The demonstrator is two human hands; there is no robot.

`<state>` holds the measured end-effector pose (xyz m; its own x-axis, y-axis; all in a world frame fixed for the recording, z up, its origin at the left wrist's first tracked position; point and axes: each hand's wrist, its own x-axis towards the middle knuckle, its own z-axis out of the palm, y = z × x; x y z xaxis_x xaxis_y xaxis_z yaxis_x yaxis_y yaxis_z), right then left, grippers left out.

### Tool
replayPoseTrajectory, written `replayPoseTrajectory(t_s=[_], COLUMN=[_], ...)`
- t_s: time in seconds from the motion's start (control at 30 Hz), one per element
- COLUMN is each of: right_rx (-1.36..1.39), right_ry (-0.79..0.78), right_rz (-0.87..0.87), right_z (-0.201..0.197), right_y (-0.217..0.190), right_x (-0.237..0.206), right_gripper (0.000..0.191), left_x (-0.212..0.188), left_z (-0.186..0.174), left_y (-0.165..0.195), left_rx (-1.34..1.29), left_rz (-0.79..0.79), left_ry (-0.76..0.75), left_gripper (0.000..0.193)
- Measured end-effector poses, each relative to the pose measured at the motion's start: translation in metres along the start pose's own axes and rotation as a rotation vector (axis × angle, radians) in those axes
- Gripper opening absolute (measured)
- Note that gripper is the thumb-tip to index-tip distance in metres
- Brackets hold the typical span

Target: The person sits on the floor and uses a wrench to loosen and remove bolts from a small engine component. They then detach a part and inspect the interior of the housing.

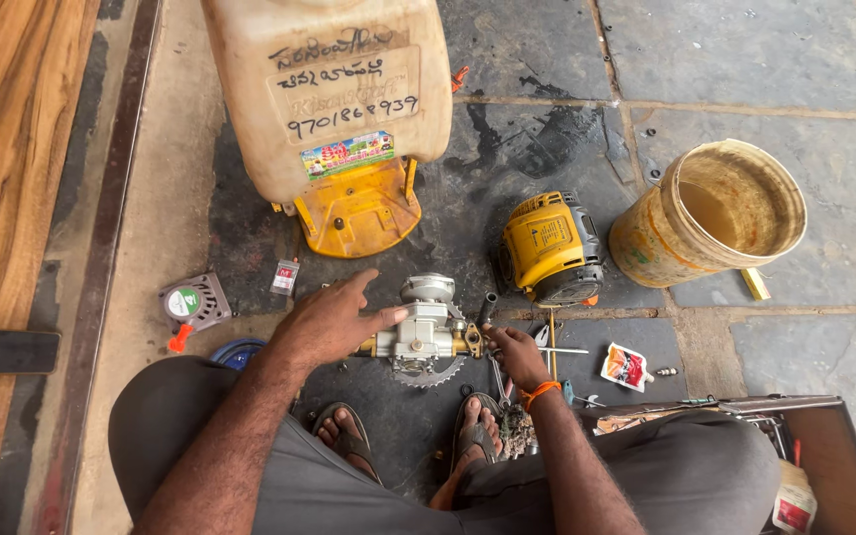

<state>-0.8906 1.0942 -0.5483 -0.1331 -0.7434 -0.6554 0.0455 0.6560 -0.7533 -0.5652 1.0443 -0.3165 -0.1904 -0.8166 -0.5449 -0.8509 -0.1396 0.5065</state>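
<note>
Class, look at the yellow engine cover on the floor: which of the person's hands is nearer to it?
Right. The right hand lies just below the yellow engine cover; the left hand rests farther left, on the metal pump.

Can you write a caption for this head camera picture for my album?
Left hand steadies a metal pump assembly on the stone floor while the right hand works at its brass end.

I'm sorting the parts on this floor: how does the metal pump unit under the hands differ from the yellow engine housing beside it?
The metal pump unit is silvery with brass fittings and a toothed gear; the yellow engine housing is yellow with a dark grey end. The left hand rests on the pump and the right hand grips its end; the housing lies untouched. Both sit on the stone floor.
</note>
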Motion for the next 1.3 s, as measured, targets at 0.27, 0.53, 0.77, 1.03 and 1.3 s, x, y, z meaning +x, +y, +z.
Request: replayPoseTrajectory(t_s=[0.27, 0.53, 0.77, 1.03, 1.3], right_rx=[0.219, -0.073, 0.289, 0.048, -0.002], right_ry=[-0.133, 0.029, -0.101, -0.037, -0.034], right_rz=[-0.008, 0.067, 0.007, 0.049, -0.070], right_z=[-0.003, -0.004, 0.004, -0.006, 0.007], right_y=[-0.006, -0.010, 0.002, 0.028, 0.052], right_x=[0.002, -0.003, 0.001, 0.023, 0.037], right_gripper=[0.021, 0.027, 0.013, 0.029, 0.039], left_x=[0.003, 0.006, -0.001, -0.001, 0.009], left_z=[-0.002, -0.002, -0.001, 0.003, 0.006], left_y=[-0.003, -0.011, -0.010, -0.018, -0.028], left_rx=[0.009, 0.009, 0.038, 0.005, 0.011], left_rz=[0.017, 0.059, 0.031, 0.016, 0.060], left_ry=[0.011, 0.035, 0.011, 0.008, 0.004], left_gripper=[0.099, 0.100, 0.100, 0.099, 0.092])
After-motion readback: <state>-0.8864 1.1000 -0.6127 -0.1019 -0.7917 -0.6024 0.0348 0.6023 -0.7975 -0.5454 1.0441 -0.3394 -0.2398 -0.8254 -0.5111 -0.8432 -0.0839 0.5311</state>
